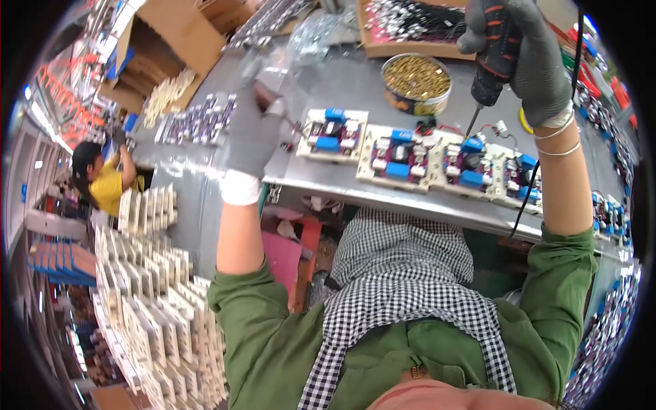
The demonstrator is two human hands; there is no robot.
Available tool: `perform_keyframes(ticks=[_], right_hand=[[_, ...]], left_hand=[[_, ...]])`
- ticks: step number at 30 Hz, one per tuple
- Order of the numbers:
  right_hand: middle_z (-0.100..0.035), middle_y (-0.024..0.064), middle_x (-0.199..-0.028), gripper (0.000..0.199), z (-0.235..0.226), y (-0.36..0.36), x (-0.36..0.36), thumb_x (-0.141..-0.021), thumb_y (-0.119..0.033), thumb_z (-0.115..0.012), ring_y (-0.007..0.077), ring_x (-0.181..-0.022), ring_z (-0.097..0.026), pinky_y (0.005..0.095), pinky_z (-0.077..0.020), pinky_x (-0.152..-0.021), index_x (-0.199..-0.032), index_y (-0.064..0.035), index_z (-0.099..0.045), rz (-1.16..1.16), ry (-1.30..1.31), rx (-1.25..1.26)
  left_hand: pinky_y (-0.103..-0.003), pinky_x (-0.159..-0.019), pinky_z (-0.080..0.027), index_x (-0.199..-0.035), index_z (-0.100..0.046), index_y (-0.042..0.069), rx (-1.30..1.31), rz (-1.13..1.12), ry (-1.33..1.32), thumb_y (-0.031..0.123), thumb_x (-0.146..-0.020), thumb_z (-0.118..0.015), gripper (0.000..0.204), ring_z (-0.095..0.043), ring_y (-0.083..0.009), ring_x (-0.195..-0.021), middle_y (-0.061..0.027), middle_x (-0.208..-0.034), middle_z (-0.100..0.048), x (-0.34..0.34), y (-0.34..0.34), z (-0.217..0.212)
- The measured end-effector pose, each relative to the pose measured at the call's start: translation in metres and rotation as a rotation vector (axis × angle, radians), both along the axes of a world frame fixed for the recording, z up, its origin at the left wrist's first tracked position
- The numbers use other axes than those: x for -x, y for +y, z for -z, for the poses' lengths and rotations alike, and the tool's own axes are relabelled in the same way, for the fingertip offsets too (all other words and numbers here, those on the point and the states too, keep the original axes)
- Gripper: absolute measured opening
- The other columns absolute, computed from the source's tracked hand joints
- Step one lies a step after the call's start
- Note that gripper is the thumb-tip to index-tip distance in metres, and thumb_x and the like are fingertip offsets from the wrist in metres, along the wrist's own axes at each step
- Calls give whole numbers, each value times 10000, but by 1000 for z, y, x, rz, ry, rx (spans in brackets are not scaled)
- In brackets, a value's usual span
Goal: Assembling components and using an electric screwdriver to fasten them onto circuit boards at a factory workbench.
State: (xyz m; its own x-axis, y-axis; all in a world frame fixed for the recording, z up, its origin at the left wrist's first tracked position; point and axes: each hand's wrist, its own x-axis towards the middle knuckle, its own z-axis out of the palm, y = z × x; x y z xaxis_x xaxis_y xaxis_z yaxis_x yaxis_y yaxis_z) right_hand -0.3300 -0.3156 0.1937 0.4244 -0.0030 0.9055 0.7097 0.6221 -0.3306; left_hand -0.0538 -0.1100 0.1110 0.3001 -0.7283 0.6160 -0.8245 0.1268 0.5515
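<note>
My right hand [540, 68], in a grey glove, is wrapped round a black and orange power screwdriver [495, 51]. Its thin bit points down at the third circuit board assembly [471, 164]; whether the tip touches a screw is too small to tell. My left hand [253, 137], also gloved and smeared by motion, is closed on a blurred tool with a dark reddish-brown handle [265, 97]. That tool's thin end reaches toward the leftmost assembly [333, 135], a cream plastic base with blue and white parts. Between these two lies another assembly [396, 158].
A round tin of brass-coloured screws [417, 78] stands behind the row. Farther back is a cardboard tray of black cables [417, 24]. Stacked cream bases [157, 294] rise at my left, and a co-worker in yellow [108, 178] is beyond. A black cord [529, 188] hangs across the bench edge.
</note>
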Motion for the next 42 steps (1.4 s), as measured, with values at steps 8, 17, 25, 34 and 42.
perform_keyframes(ticks=[8,17,25,34,42], right_hand=[[-623,73,-769,418,-29,-40,67,-982,-373,-569,176,-660,-643,301,-535,-630,-1199,-17,-540,809,332,190],[-587,58,-812,368,-27,-43,85,-990,-396,-541,167,-683,-627,332,-544,-669,-1058,-36,-571,1463,795,84],[-628,77,-794,401,-31,-60,86,-977,-374,-554,179,-658,-653,314,-548,-626,-1161,-18,-550,1412,795,190],[-615,69,-689,549,-23,-75,35,-946,-317,-603,150,-571,-610,269,-508,-550,-1373,4,-475,952,412,98],[-593,67,-672,591,-48,8,7,-969,-377,-583,159,-583,-613,274,-511,-550,-1373,29,-436,1469,804,49]], left_hand=[[-385,-697,-533,-1285,-502,148,104,269,8,91,-906,-643,408,-671,-245,-755,-74,-825,-644,68,-145,-66],[-429,-862,-531,-1385,-391,168,-308,334,-88,234,-919,-683,554,-690,-379,-981,-188,-1038,-685,92,-273,15],[-375,-903,-510,-1081,-637,80,-666,371,-218,265,-865,-740,302,-661,-277,-1040,-120,-1110,-685,45,-211,-10],[-407,-775,-523,-964,-662,79,-696,321,-465,179,-895,-678,123,-663,-319,-861,-102,-955,-691,41,-212,1],[-403,-787,-530,-1025,-711,105,-156,-28,-620,123,-881,-637,163,-674,-320,-898,-117,-1015,-704,-29,-104,-72]])
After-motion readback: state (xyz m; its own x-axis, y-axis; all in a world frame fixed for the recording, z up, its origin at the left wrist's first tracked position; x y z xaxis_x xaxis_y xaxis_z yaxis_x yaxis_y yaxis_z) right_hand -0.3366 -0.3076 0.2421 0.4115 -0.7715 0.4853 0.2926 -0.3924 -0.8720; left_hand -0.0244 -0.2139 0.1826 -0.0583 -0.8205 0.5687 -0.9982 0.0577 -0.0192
